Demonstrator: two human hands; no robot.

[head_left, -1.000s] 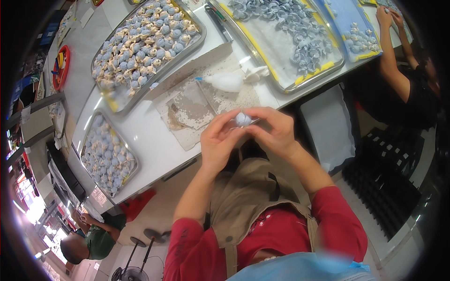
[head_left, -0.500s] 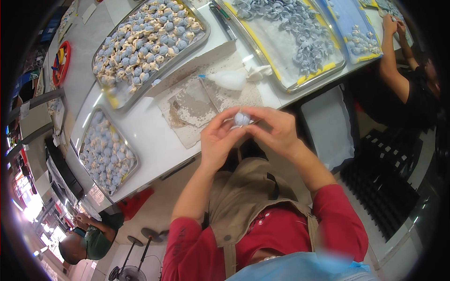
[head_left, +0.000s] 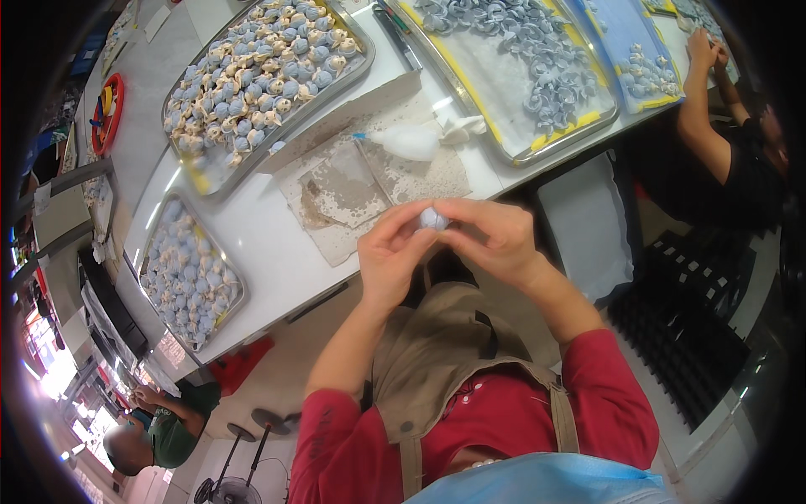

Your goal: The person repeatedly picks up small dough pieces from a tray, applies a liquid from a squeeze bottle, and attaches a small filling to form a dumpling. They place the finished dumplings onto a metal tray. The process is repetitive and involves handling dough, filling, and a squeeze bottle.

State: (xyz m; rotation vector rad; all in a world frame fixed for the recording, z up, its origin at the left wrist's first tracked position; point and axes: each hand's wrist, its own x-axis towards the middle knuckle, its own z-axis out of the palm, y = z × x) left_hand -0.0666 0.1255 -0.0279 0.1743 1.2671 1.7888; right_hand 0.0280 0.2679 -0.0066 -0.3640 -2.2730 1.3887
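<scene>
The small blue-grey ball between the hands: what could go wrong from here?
The left hand and right hand pinch the ball between them, so it could slip or deform if squeezed unevenly. They appear close to the edge of the white table, so a dropped ball might miss it.

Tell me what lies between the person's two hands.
A small round blue-grey piece, held by the left hand and right hand; the head view shows it.
</scene>
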